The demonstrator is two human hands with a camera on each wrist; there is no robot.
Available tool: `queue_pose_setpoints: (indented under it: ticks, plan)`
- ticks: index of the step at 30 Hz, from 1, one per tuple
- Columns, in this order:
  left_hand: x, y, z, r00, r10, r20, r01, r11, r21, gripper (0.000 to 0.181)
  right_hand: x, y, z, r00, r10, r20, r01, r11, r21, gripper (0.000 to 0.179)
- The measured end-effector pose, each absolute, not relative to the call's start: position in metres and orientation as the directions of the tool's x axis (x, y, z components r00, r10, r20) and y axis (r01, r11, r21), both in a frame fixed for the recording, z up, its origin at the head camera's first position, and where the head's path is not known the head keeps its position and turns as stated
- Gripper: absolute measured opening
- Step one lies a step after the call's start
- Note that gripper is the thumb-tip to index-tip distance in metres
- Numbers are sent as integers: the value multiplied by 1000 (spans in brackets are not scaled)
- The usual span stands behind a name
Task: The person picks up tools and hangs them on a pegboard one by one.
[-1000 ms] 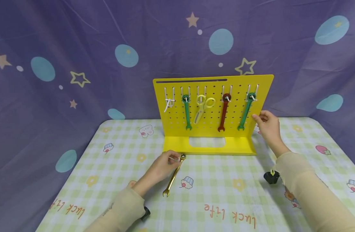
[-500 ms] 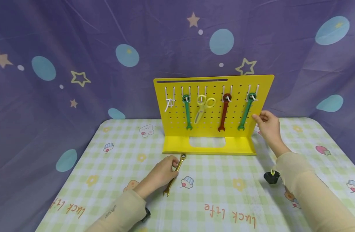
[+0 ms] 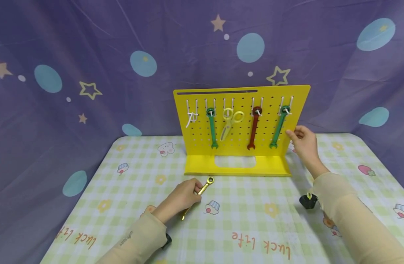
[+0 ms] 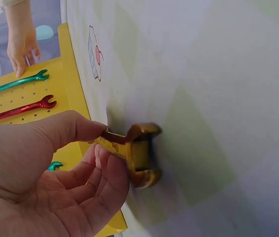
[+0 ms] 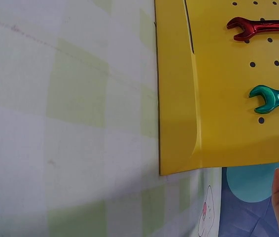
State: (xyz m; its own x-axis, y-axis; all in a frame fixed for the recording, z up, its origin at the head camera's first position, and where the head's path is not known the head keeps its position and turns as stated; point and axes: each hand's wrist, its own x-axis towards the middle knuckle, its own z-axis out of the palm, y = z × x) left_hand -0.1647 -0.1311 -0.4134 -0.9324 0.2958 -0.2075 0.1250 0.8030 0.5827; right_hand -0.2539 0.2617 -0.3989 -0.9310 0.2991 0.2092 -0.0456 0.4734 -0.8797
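Observation:
My left hand (image 3: 183, 196) pinches a gold combination wrench (image 3: 203, 189) between thumb and fingers, in front of the yellow pegboard (image 3: 235, 151). Its ring end points toward the board, while the open end (image 4: 140, 178) faces the left wrist camera. Part of the shank is hidden by the fingers. My right hand (image 3: 304, 145) grips the board's right edge, thumb in front and the other fingers partly behind. On white hooks hang a green wrench (image 3: 213, 132), yellow scissors (image 3: 227, 129), a red wrench (image 3: 253, 130) and another green wrench (image 3: 278, 130). The leftmost hook (image 3: 192, 117) holds nothing.
The pegboard stands on its yellow base (image 3: 202, 165) on a checked tablecloth (image 3: 248, 209). A purple curtain (image 3: 202, 66) hangs behind the table. Black wrist-camera parts show near both sleeves, such as the one at the right (image 3: 308, 201).
My left hand has come back toward me along the gold wrench and taken hold of it. The wrench has turned, its open end shifting left. The right hand keeps its place on the board.

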Motion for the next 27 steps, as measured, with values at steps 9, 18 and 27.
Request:
queue_pose_setpoints:
  ticks: [9, 18, 27]
  plan:
    - [-166, -135, -414, -919, 319, -232, 110, 772, 626, 23, -254, 262, -399, -927, 297, 230, -63, 481, -874, 45]
    - [-164, -137, -411, -917, 329, -227, 92, 727, 680, 23, -254, 262, -400, -923, 302, 237, -65, 487, -871, 45]
    - [-163, -140, -407, -952, 277, -131, 81, 641, 763, 19, -254, 262, -400, -924, 304, 231, -55, 493, -868, 46]
